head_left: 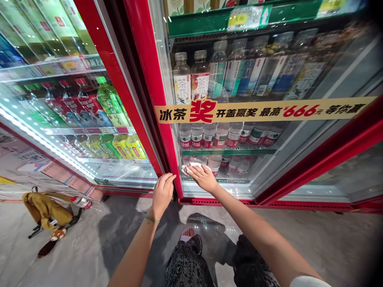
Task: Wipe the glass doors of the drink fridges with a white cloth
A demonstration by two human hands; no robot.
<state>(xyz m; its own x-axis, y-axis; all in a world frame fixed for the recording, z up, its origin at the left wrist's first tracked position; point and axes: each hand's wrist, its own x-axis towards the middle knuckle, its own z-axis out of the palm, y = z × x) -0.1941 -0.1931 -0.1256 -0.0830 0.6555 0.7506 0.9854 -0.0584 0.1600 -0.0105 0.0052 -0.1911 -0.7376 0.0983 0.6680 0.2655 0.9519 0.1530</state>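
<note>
My right hand [205,179] lies against the lower glass of a fridge door [217,189], fingers stretched over a white cloth [186,169] pressed to the pane. Only the cloth's edges show around the fingers; whether it is fabric or paper I cannot tell. At the door's red frame [176,183], my left hand [163,191] rests with its fingertips on the edge, fingers extended and holding nothing I can see. Behind the glass, near my right hand, stand water bottles [231,139] with red labels.
Another lit fridge [119,135] with drinks stands at left. A yellow strip [260,111] with lettering crosses the door. On the grey floor are a mustard backpack [48,209] and a bottle with a red label [82,202]. A red bar [314,167] runs at right.
</note>
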